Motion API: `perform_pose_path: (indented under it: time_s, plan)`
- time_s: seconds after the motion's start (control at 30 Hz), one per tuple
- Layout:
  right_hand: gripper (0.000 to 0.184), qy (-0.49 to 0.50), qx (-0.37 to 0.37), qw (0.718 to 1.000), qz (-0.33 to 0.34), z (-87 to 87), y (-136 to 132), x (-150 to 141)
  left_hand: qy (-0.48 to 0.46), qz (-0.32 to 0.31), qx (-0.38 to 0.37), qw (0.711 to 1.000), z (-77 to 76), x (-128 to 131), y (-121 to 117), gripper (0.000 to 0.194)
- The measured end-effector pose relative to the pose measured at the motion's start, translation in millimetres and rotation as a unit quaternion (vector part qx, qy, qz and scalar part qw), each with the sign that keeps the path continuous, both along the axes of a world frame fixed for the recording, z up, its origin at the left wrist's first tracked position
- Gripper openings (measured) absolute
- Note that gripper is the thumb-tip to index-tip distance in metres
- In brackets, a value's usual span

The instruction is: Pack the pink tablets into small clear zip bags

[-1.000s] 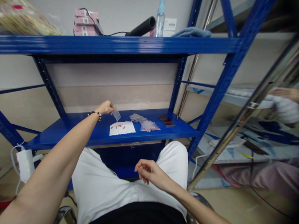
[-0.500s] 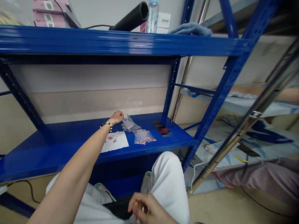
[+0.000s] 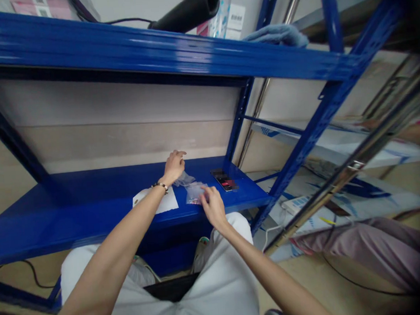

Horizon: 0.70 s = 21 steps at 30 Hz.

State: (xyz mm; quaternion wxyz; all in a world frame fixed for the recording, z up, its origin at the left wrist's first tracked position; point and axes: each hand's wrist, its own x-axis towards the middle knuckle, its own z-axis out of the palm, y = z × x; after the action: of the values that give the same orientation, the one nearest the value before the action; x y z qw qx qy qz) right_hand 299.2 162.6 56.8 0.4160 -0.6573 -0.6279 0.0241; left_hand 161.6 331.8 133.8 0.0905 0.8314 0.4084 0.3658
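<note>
A: Kit check, what's worn?
B: White trousers (image 3: 224,281), black cloth (image 3: 172,290) at their 9 o'clock, pale shoe (image 3: 202,248) at 12.
A: Wrist?
B: Beaded bracelet (image 3: 160,185), dark beads, at 7 o'clock from the left hand (image 3: 174,167).

Left hand (image 3: 174,167) raised, half-open — right hand (image 3: 212,206) curled downward.

Open air lies between the low shelf (image 3: 73,210) and the upper beam (image 3: 152,53). The upright post (image 3: 238,122) stands to the right of the right hand (image 3: 213,207).
</note>
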Motion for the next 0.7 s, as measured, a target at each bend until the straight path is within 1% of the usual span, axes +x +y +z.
perform_pose_path:
  time_s: [0.07, 0.1, 0.17, 0.23, 0.3, 0.37, 0.4, 0.47, 0.53, 0.57, 0.6, 0.63, 0.67, 0.7]
  plan:
    - [0.038, -0.059, -0.034, 0.996, -0.058, 3.8, 22, 5, -0.112, 0.002, 0.023, 0.993, -10.2, -5, -47, 0.039]
    - [0.036, -0.076, -0.063, 0.992, -0.077, 4.5, 29, 6, -0.154, 0.003, 0.025, 0.988, -18.2, -8, -74, 0.038]
    - [0.029, -0.085, -0.109, 0.986, -0.095, 6.0, 36, 4, -0.202, 0.004, 0.013, 0.979, -38.8, -17, -132, 0.036]
    - [0.023, -0.077, -0.125, 0.985, -0.096, 9.6, 33, 1, -0.196, -0.016, -0.019, 0.98, -61.4, -27, -189, 0.035]
    - [0.024, -0.071, -0.115, 0.986, -0.092, 16.4, 24, -2, -0.163, -0.042, -0.046, 0.985, -81.7, -40, -238, 0.035]
    - [0.028, -0.073, -0.094, 0.989, -0.092, 25.4, 11, -5, -0.137, -0.065, -0.071, 0.986, -98.0, -56, -277, 0.035]
    - [0.03, -0.068, -0.07, 0.991, -0.09, 29.9, 3, -8, -0.134, -0.072, -0.085, 0.985, -104.7, -66, -292, 0.035]
    - [0.031, -0.033, 0.003, 0.997, -0.071, 36.8, -16, -16, -0.147, -0.076, -0.119, 0.979, -115.5, -86, -311, 0.035]
    - [0.028, 0.048, 0.074, 0.996, -0.014, 36.6, -40, -29, -0.177, -0.065, -0.154, 0.97, -122.5, -106, -315, 0.033]
    - [0.026, 0.101, 0.085, 0.991, 0.03, 33.0, -53, -38, -0.192, -0.059, -0.163, 0.966, -124.1, -115, -312, 0.034]
    - [0.025, 0.168, 0.072, 0.98, 0.082, 27.3, -67, -47, -0.208, -0.05, -0.169, 0.962, -124.1, -123, -306, 0.034]
    - [0.026, 0.248, 0.047, 0.959, 0.128, 20.1, -80, -57, -0.226, -0.039, -0.175, 0.957, -122.8, -130, -299, 0.035]
    - [0.026, 0.329, 0.002, 0.927, 0.181, 12.2, -94, -67, -0.245, -0.031, -0.186, 0.951, -120.3, -135, -292, 0.038]
    - [0.026, 0.398, -0.05, 0.886, 0.231, 4.5, -107, -77, -0.261, -0.027, -0.206, 0.943, -117.2, -139, -285, 0.04]
